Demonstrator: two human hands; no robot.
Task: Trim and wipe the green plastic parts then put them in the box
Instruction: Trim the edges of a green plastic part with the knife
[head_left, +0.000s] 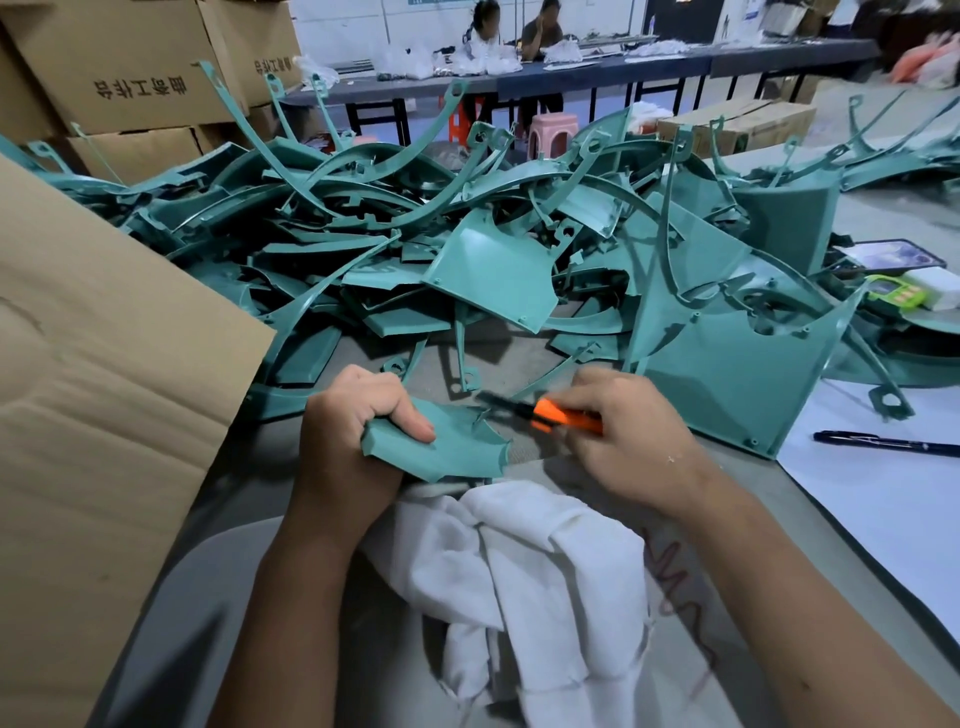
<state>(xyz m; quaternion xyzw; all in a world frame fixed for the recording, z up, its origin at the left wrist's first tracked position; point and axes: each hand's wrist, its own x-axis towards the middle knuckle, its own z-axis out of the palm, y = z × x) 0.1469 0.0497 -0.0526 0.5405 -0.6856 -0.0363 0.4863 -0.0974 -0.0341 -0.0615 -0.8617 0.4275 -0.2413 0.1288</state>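
cardboard box (104, 415) at left – contents hidden; left hand (353, 415) grips green part (441, 447)

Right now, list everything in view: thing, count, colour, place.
held green part: one, teal, in the left hand
knife: one, orange and black, in the right hand
green parts pile: many, teal, mid table
cloth: one, white, under the wrists
box flap: one, brown, left
stacked cartons: several, brown, far left
pen: one, black, right on white sheet
stool: one, pink, behind the pile
hands: left grips the part; right grips the knife
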